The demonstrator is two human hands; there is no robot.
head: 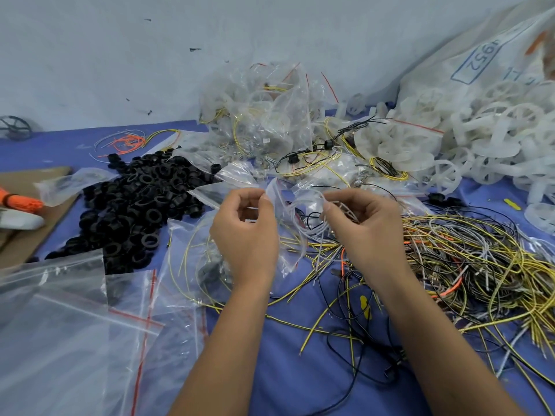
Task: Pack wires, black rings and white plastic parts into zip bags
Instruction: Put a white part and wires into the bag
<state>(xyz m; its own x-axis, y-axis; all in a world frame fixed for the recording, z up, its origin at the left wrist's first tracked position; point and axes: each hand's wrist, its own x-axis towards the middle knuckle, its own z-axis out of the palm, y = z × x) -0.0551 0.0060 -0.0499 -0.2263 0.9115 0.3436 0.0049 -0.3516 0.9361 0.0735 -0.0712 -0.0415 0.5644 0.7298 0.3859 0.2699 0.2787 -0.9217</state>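
Head view: left hand (244,232) and right hand (365,228), grip pinched on a small clear zip bag (289,205) above mid-worktop; thin white wires (309,228) apparently entering it. Black plastic rings (135,205) heaped left; translucent white plastic parts (486,139) far right corner.

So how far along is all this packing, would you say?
Partly done, I'd guess. A heap of filled clear zip bags already sits by the wall. In hand: the left hand and right hand hold one small clear bag with thin wires at its mouth. Left: the pile of black rings, the tangle of yellow and black wires and the white plastic wheel parts.
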